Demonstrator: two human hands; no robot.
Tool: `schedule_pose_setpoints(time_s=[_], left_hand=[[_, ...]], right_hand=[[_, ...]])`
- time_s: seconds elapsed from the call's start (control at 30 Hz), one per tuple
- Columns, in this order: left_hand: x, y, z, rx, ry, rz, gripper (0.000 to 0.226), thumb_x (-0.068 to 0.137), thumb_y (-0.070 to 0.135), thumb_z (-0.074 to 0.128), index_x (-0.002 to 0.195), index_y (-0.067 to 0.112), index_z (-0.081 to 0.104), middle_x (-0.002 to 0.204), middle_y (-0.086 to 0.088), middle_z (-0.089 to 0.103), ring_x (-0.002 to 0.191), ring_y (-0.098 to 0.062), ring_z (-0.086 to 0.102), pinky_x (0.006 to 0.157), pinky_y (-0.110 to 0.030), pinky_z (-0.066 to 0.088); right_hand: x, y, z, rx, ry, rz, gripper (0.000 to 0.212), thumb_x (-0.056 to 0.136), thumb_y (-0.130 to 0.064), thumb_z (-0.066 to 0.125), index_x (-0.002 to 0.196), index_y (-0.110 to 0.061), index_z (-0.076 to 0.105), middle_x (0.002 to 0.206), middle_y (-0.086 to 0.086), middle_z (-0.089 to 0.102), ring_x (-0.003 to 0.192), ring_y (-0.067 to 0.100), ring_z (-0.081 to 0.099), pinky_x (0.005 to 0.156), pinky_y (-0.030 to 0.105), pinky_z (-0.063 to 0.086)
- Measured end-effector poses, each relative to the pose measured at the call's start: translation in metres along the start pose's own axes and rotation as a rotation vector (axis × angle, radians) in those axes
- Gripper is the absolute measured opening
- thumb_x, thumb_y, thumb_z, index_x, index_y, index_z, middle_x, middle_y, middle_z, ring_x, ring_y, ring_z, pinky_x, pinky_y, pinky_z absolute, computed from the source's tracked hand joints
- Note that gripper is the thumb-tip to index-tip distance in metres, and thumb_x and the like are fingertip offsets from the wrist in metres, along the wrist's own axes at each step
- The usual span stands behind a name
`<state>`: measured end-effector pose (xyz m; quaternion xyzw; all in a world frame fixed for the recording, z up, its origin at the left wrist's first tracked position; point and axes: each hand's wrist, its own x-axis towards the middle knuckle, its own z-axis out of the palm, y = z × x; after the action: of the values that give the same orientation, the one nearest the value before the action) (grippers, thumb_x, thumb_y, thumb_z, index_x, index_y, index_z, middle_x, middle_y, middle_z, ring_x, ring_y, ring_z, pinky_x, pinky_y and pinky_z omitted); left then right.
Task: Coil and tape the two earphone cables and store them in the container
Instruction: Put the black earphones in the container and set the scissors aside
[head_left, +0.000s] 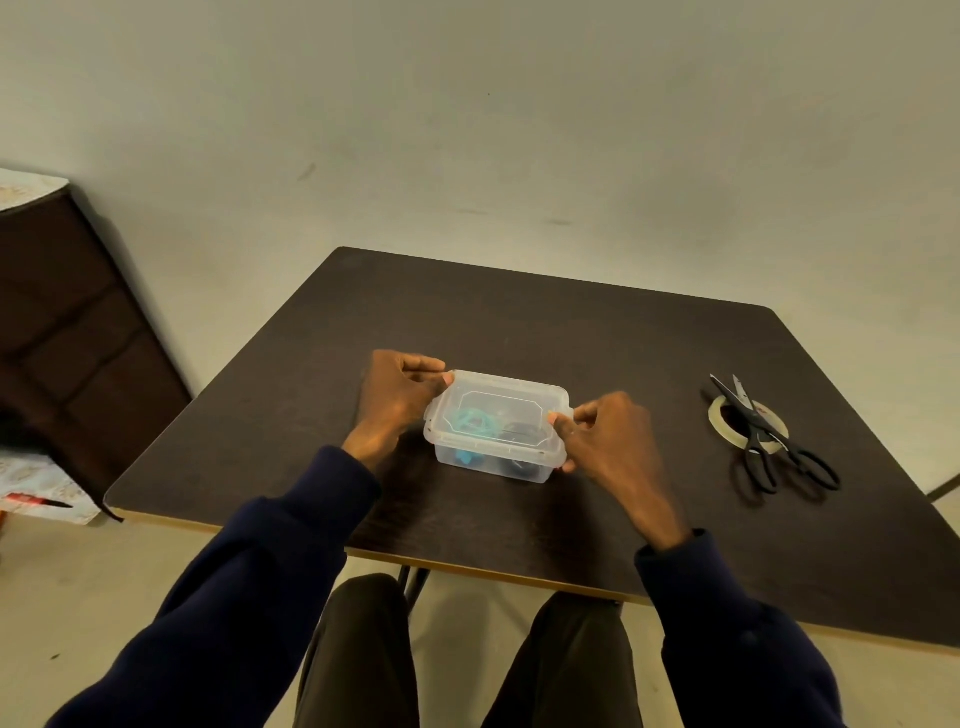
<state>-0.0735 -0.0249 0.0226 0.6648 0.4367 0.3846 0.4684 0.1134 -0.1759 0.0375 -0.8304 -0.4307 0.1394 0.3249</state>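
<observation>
Can barely make out the contents through the cloudy lid (498, 402): teal earphone cable (470, 419) toward 9 o'clock, black earphone cable (519, 432) toward 3 o'clock, any tape on them too blurred to tell. Finds the container (491, 458) at the middle of the table (519, 322), lid on, directly between the hands. Pinches the lid's 9 o'clock end with the left hand (397, 397), fingers curled; pinches its 3 o'clock end with the right hand (605, 434) likewise. Shows scissors (769, 441) lying across a tape roll (719, 415) well off at 3 o'clock.
</observation>
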Motion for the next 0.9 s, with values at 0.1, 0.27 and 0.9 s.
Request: schedule_pose_setpoints(time_s=[0.1, 0.27, 0.9], left_hand=[[-0.005, 0.002, -0.002, 0.022, -0.049, 0.008, 0.013, 0.087, 0.027, 0.073, 0.090, 0.016, 0.077, 0.089, 0.003, 0.077, 0.077, -0.011, 0.075, 0.071, -0.034, 0.063], [-0.004, 0.003, -0.003, 0.041, -0.109, -0.106, 0.009, 0.090, 0.020, 0.071, 0.093, 0.013, 0.077, 0.097, -0.001, 0.076, 0.086, -0.016, 0.074, 0.078, -0.039, 0.062], [0.001, -0.001, -0.003, 0.014, -0.122, -0.107, 0.013, 0.086, 0.020, 0.075, 0.097, 0.013, 0.077, 0.095, 0.000, 0.076, 0.078, -0.009, 0.075, 0.065, -0.028, 0.061]], right_hand=[[0.000, 0.000, 0.001, -0.009, 0.000, 0.020, 0.027, 0.093, -0.037, 0.069, 0.089, -0.011, 0.073, 0.067, -0.001, 0.071, 0.053, 0.005, 0.068, 0.056, 0.016, 0.053], [0.001, 0.000, 0.004, -0.046, 0.016, 0.035, 0.024, 0.094, -0.035, 0.069, 0.088, -0.011, 0.071, 0.068, -0.001, 0.070, 0.051, 0.004, 0.066, 0.051, 0.014, 0.049], [0.010, 0.001, 0.002, -0.004, -0.028, 0.034, 0.019, 0.094, -0.031, 0.068, 0.092, -0.012, 0.070, 0.084, 0.002, 0.073, 0.057, 0.006, 0.069, 0.054, 0.017, 0.054]])
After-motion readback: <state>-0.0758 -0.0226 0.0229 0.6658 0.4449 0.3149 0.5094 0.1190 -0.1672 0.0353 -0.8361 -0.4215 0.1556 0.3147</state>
